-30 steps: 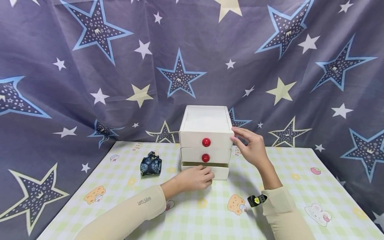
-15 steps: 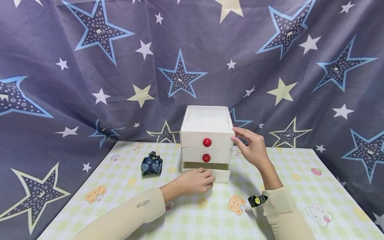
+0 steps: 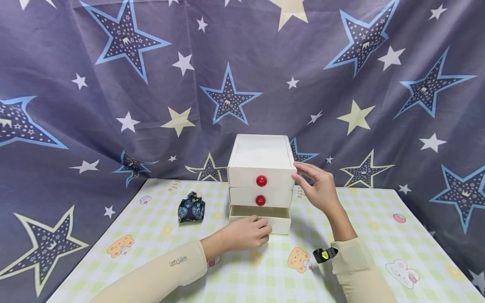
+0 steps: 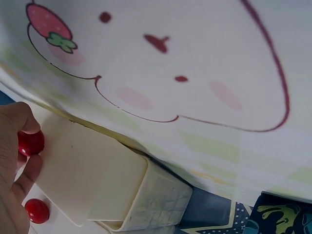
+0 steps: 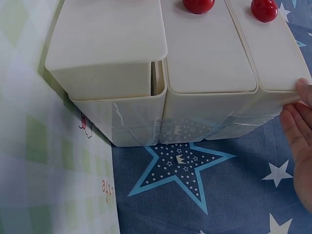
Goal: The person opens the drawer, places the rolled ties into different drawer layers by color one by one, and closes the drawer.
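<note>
A white three-drawer cabinet [image 3: 263, 149] with red knobs stands at the back of the table. Its bottom drawer [image 3: 281, 226] is pulled part way out, and the visible part of its inside looks bare. My left hand [image 3: 248, 232] is at the front of that drawer; in the left wrist view its thumb and fingers pinch the drawer's red knob [image 4: 30, 143]. The head view hides this knob behind the hand. My right hand [image 3: 320, 187] holds the cabinet's upper right front corner, thumb on the front and fingers along the side. Both upper drawers are closed.
A dark blue patterned pouch [image 3: 191, 208] sits on the table left of the cabinet. Beside the right cuff is a small black object [image 3: 325, 254] with a yellow spot. A star-print curtain [image 3: 151, 84] hangs behind the checked tablecloth [image 3: 356, 219].
The bottom drawer has slid farther out toward me, with my left hand moving along with it. My right hand has stayed on the cabinet's corner.
</note>
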`<state>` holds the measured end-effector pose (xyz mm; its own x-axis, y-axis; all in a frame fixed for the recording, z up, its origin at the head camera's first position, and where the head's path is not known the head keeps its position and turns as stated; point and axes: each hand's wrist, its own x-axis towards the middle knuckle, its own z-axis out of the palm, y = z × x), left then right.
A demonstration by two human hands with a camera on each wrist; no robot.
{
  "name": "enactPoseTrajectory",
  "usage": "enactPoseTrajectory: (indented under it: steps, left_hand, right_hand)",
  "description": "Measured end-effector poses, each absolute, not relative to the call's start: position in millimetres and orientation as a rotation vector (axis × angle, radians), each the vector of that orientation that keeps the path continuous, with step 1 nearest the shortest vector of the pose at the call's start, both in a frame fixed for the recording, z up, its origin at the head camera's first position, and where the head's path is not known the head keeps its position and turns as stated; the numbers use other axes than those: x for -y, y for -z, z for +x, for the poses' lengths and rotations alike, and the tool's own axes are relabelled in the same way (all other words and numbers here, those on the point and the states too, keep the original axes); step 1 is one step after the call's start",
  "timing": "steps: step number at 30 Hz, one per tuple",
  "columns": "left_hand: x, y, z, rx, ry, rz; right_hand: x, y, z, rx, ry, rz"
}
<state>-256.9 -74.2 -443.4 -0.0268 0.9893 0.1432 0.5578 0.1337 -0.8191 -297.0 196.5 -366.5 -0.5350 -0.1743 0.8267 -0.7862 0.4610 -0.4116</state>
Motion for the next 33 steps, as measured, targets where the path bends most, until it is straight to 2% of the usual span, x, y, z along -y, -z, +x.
enactPoseTrajectory:
  steps: [33]
  left_hand:
    - [76,441,-232,1.662,-0.710,-1.574]
  right_hand:
    - [-196,367,-297,1.964,-1.096,0.816]
